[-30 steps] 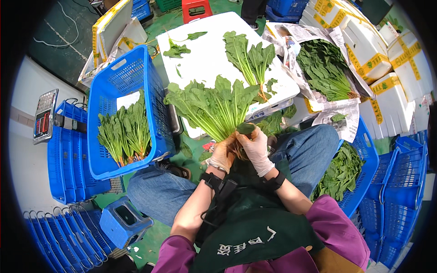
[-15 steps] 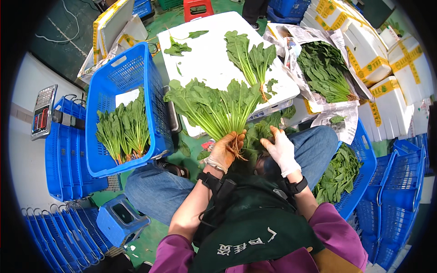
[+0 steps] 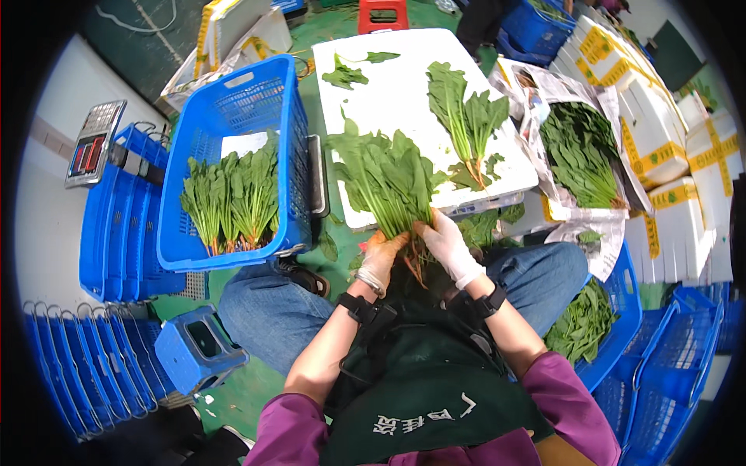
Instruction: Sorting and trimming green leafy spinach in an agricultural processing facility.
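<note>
A bunch of leafy spinach (image 3: 385,179) is held upright over my lap, its leaves spread over the near edge of a white foam box (image 3: 373,93). My left hand (image 3: 379,260), in a stained glove, is closed round the stems from the left. From the right, my right hand (image 3: 447,247), in a white glove, is closed on the same stems. Reddish roots poke out below the hands. On the foam top lie a smaller spinach bunch (image 3: 462,120) at the right and loose leaves (image 3: 343,74) at the far left.
At the left, a blue crate (image 3: 298,155) holds spinach bunches standing up. Newspaper (image 3: 633,167) wraps more spinach at the right. A blue basket (image 3: 628,311) of leaves sits by my right knee. A scale display (image 3: 95,147), blue stool (image 3: 221,373) and taped foam boxes (image 3: 660,147) surround me.
My right hand has moved left from beside the bunch and closed on its stems. The bunch's leaves are drawn together more narrowly. The whole view has shifted slightly.
</note>
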A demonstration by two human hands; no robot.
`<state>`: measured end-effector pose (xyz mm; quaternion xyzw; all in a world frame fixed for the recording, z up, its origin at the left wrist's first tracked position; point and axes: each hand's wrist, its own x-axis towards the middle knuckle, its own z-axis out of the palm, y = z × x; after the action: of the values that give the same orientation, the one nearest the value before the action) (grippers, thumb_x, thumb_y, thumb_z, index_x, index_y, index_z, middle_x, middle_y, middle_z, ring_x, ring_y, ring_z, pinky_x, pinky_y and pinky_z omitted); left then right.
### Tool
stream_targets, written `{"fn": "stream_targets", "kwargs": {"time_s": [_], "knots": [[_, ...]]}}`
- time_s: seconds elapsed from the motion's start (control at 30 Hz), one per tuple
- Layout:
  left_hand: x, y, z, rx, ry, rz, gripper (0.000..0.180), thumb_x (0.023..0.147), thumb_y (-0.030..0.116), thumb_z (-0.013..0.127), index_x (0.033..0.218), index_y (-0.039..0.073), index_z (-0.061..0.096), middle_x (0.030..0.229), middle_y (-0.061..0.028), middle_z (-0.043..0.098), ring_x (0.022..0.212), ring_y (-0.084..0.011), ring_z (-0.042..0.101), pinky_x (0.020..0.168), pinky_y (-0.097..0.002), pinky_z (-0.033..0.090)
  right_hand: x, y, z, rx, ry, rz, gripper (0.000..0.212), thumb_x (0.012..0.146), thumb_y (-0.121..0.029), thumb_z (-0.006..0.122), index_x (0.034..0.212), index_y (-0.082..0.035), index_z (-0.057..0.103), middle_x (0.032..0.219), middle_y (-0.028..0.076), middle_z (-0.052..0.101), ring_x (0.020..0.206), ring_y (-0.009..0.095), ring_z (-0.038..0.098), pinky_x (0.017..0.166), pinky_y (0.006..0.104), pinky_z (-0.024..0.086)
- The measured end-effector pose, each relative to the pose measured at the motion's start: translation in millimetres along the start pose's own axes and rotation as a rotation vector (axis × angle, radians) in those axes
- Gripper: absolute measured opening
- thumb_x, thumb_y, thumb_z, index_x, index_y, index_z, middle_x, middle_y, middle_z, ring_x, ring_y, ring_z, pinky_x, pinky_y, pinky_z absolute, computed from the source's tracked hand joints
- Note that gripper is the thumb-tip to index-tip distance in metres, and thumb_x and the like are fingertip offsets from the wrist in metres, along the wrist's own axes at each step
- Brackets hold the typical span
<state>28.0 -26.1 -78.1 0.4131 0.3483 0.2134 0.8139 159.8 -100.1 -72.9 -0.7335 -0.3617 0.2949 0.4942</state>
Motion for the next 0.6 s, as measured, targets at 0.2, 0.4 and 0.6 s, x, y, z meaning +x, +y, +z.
{"fn": "stream_targets", "kwargs": {"time_s": [0.2,0.4,0.6], "knots": [[1.7,-1.1,-7.2,0.409,0.005,0.132,0.032,0.085,0.01,0.057,0.115,0.002,0.05,0.106,-0.0091,0.061,0.093,-0.0202,0.059,0.078,-0.0302,0.048,-9.8,-50.1,13.8,0.105,-0.053,0.161,0.041,0.08,-0.026,0.066,0.111,-0.002,0.054,0.094,0.012,0.065,0.087,0.02,0.061,0.078,0.0299,0.046],[-29.6,40.9,15.8,0.862,-0.157,0.314,0.076,0.061,0.042,0.076,0.122,0.006,0.047,0.117,-0.0206,0.051,0.113,-0.0332,0.044,0.097,-0.0375,0.038,-14.5,-41.4,13.1,0.312,-0.114,0.116,0.044,0.074,-0.017,0.073,0.111,-0.003,0.052,0.092,0.004,0.061,0.082,0.016,0.058,0.077,0.0287,0.047],[-52.0,63.8,4.9,1.029,-0.132,0.483,0.092,0.063,0.047,0.074,0.133,0.0,0.037,0.126,-0.0301,0.039,0.121,-0.0404,0.037,0.101,-0.0369,0.034,-18.3,-68.1,-6.1,0.852,-0.188,0.513,0.026,0.081,-0.007,0.062,0.105,-0.001,0.057,0.092,0.006,0.063,0.08,0.015,0.061,0.072,0.0269,0.049]]}}
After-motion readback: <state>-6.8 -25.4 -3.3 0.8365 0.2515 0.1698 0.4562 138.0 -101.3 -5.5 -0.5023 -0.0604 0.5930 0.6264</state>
